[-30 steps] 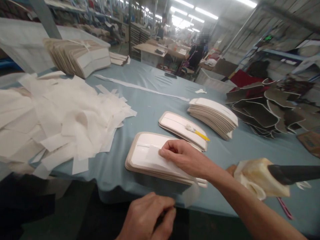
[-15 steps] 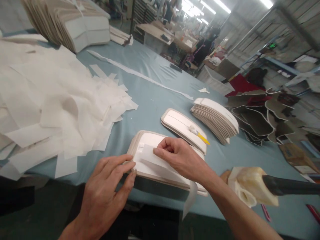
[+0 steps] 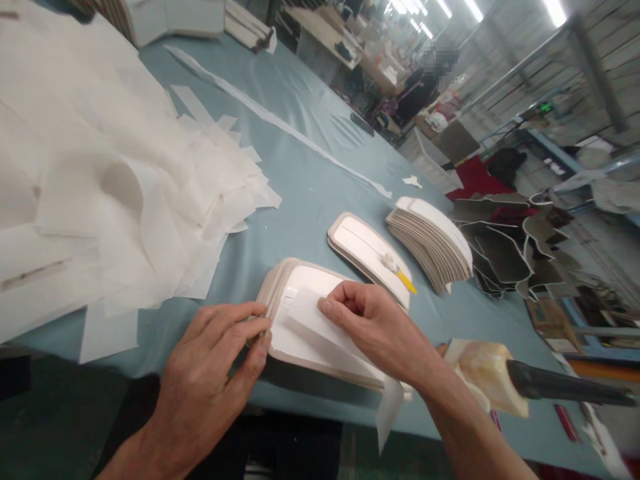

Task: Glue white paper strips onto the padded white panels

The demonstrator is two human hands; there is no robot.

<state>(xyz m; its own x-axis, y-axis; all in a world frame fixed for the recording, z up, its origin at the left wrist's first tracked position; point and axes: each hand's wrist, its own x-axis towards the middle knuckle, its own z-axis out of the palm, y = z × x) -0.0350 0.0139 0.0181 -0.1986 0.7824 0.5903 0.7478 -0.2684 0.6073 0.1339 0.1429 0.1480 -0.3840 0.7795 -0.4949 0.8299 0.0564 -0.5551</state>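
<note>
A stack of white panels with beige edges point(image 3: 310, 357) lies near the table's front edge. My right hand point(image 3: 373, 320) pinches a thin white strip point(image 3: 317, 327) between thumb and forefinger just over the top panel; the strip's tail hangs past the front of the stack. At the stack's left end, my left hand point(image 3: 220, 360) rests its fingertips on the panel edges, fingers a little apart and holding nothing. Small pale marks show on the top panel near its left end. Behind lies a smaller panel stack point(image 3: 355, 237) with a yellow-handled tool point(image 3: 405, 280) on it.
Many white sheets point(image 3: 125, 180) are heaped at the left. A curved panel stack point(image 3: 430, 240) stands beyond the smaller one. At the right is a pale block point(image 3: 487, 370) with a black handle point(image 3: 565, 383). A person point(image 3: 417, 90) is in the background.
The view has shifted and tilted slightly. Both hands keep nearly the same places at the stack, and the strip is still pinched in my right hand.
</note>
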